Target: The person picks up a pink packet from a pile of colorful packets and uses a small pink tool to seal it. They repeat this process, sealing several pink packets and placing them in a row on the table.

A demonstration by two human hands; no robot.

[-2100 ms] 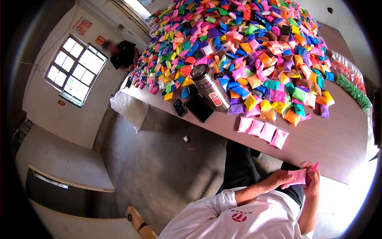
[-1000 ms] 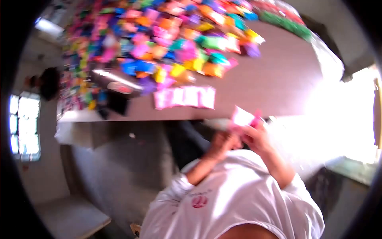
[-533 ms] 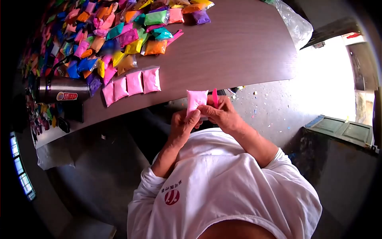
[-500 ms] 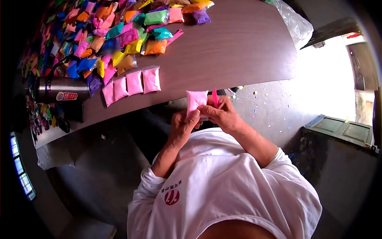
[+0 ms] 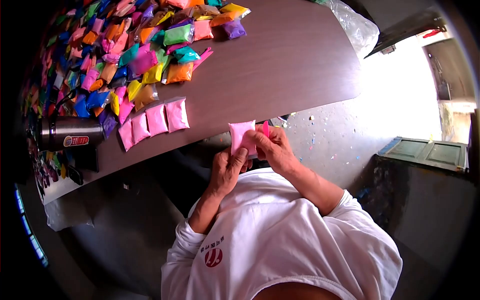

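– Packet first: where is the pink packet (image 5: pixel 242 137)?

– Up in front of the chest, just off the near edge of the table (image 5: pixel 290 60), not resting on it. It stands roughly upright, slightly tilted.

– Who has it?

– Both hands. The left hand (image 5: pixel 227 167) is closed on its lower part, thumb pressed against the front. The right hand (image 5: pixel 272 150) pinches the right edge, fingers curled over it.

– Anything else in that right hand?

– A thin pink stick (image 5: pixel 265 128) pokes up between its fingers, beside the packet. I cannot tell what it is.

– And on the table?

– Nearest, a row of four pink packets (image 5: pixel 152 121) lying side by side, edges touching. Beyond them a heap of coloured packets (image 5: pixel 125 45) covers the far left of the tabletop.

– Other things?

– A steel flask (image 5: pixel 67 137) lies on its side at the left, against the heap. A clear plastic bag (image 5: pixel 350 25) sits at the table's far right corner, well apart from the hands.

– The person?

– White shirt (image 5: pixel 280 235), sleeves pushed up, seated close to the table.
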